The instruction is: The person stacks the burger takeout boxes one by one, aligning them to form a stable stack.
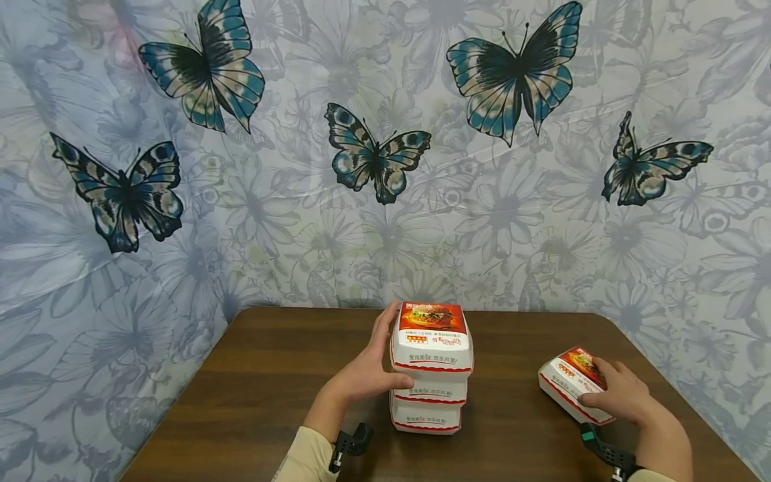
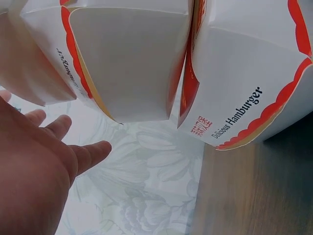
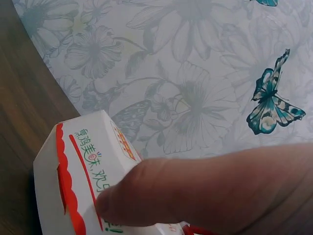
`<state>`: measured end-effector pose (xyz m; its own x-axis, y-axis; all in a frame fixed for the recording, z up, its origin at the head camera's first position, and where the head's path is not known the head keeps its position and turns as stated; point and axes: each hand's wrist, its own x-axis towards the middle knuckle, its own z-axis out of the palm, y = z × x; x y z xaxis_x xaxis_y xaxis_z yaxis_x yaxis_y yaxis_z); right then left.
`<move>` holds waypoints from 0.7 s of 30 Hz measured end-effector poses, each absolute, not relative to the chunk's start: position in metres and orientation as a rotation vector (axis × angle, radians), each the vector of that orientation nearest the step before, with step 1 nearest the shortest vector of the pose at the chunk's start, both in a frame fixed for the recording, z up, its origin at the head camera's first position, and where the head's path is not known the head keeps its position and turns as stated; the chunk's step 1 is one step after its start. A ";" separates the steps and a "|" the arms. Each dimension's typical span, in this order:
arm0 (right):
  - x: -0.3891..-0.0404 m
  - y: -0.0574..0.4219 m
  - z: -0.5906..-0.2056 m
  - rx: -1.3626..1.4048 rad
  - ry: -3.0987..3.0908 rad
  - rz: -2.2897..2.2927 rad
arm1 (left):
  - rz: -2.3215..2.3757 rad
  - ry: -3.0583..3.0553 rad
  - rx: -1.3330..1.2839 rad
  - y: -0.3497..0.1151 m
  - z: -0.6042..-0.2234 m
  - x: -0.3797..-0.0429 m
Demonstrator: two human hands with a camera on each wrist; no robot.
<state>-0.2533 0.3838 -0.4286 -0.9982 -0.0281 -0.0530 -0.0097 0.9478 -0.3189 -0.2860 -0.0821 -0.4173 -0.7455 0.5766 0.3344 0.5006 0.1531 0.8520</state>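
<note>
Three white-and-red hamburger boxes stand stacked near the table's middle: a top box (image 1: 431, 348), a middle box (image 1: 438, 389) and a bottom box (image 1: 425, 416). Along the stack's left side, my left hand (image 1: 361, 375) reaches with its fingers extended and its thumb by the middle box's front. In the left wrist view those fingers (image 2: 93, 155) look straight. On the table's right, a fourth hamburger box (image 1: 566, 380) sits turned at an angle. My right hand (image 1: 629, 398) grips it from the right, thumb on the near side (image 3: 142, 196); its other fingers are partly hidden.
The brown wooden table (image 1: 259, 375) ends at a back edge against a floral wall covering (image 1: 500, 214) with several butterflies. Black wrist straps with cameras (image 1: 352, 443) sit on both wrists. Bare tabletop lies between the stack and the single box.
</note>
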 end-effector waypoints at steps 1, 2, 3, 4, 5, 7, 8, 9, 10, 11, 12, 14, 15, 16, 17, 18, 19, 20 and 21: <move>-0.254 0.383 -0.429 -0.034 3.048 -0.495 | 1.673 2.331 1.089 -0.082 -0.417 -0.286; -0.254 0.383 -0.429 -0.042 3.057 -0.490 | 1.671 2.331 1.092 -0.082 -0.418 -0.285; -0.254 0.382 -0.430 -0.050 3.069 -0.479 | 1.669 2.332 1.092 -0.082 -0.418 -0.285; -0.255 0.382 -0.430 -0.052 3.073 -0.479 | 1.669 2.331 1.092 -0.082 -0.418 -0.285; -0.255 0.382 -0.430 -0.057 3.078 -0.480 | 1.672 2.328 1.094 -0.082 -0.418 -0.285; -0.256 0.381 -0.431 -0.061 3.082 -0.485 | 1.675 2.327 1.093 -0.082 -0.418 -0.285; -0.256 0.381 -0.431 -0.055 3.074 -0.496 | 1.676 2.327 1.093 -0.082 -0.419 -0.285; -0.256 0.381 -0.431 -0.048 3.065 -0.511 | 1.676 2.326 1.092 -0.082 -0.419 -0.285; -0.256 0.381 -0.431 -0.037 3.051 -0.530 | 1.675 2.327 1.092 -0.082 -0.419 -0.286; -0.256 0.381 -0.431 -0.026 3.035 -0.552 | 1.675 2.326 1.091 -0.082 -0.419 -0.286; -0.256 0.381 -0.431 -0.013 3.015 -0.580 | 1.675 2.326 1.089 -0.082 -0.419 -0.286; -0.256 0.380 -0.431 0.021 2.973 -0.645 | 1.673 2.328 1.088 -0.082 -0.419 -0.286; -0.256 0.380 -0.431 0.039 2.958 -0.670 | 1.672 2.330 1.087 -0.082 -0.419 -0.286; -0.256 0.380 -0.431 0.056 2.946 -0.691 | 1.670 2.331 1.087 -0.082 -0.419 -0.286; -0.255 0.379 -0.430 0.070 2.935 -0.709 | 1.670 2.330 1.087 -0.082 -0.419 -0.286; -0.255 0.378 -0.431 0.081 2.925 -0.726 | 1.670 2.330 1.084 -0.082 -0.419 -0.286; -0.255 0.378 -0.431 0.093 2.919 -0.739 | 1.668 2.329 1.083 -0.082 -0.418 -0.286; -0.254 0.377 -0.431 0.102 2.915 -0.748 | 1.666 2.327 1.081 -0.083 -0.418 -0.285; -0.254 0.376 -0.431 0.105 2.914 -0.755 | 1.665 2.325 1.081 -0.083 -0.418 -0.286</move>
<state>-0.2540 0.3763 -0.4310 -0.9892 0.0349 -0.1420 0.0995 0.8724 -0.4785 -0.2856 -0.0827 -0.4182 -0.7469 0.5828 0.3202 0.4907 0.1581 0.8569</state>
